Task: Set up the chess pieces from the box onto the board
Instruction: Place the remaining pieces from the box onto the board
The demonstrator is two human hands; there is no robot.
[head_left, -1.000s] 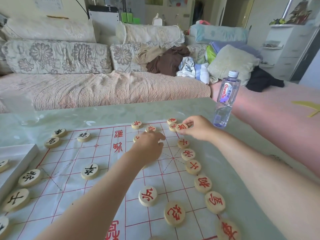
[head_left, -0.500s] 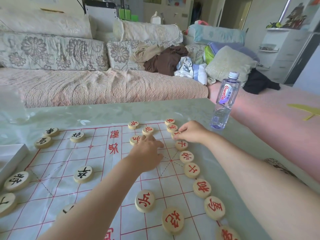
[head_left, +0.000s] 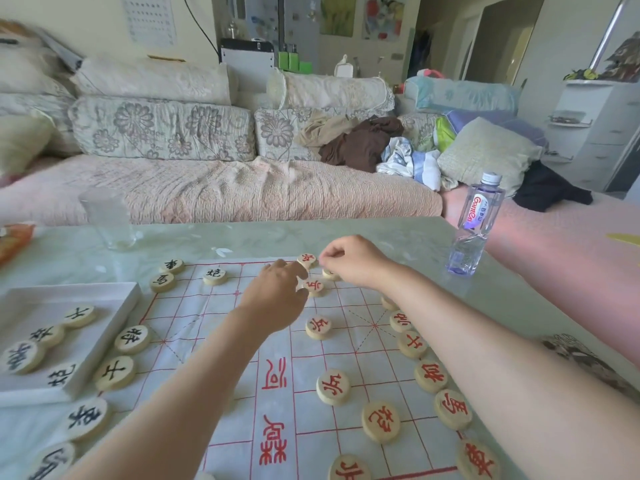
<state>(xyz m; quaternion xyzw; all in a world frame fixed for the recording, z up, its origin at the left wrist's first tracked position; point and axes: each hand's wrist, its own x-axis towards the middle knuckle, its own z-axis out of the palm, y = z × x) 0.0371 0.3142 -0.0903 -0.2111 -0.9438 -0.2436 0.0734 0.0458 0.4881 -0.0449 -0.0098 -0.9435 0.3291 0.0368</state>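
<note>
The white board with a red grid lies on the table. Red-lettered pieces line its right edge, such as one, and others stand inside the grid, such as one. My left hand reaches to the far side, its fingers touching a red piece. My right hand hovers at the far edge, with curled fingertips pinching the rim of another red piece. The white box at the left holds several black-lettered pieces. More black pieces, such as one, stand near the board's left side.
A water bottle stands at the table's right, close to my right forearm. A clear glass stands at the back left, and an orange packet lies at the left edge. A sofa with cushions and clothes runs behind the table.
Both hands have moved toward the far edge of the board. My right hand now sits by the far-corner red piece, and my left fingers have reached the piece just below it.
</note>
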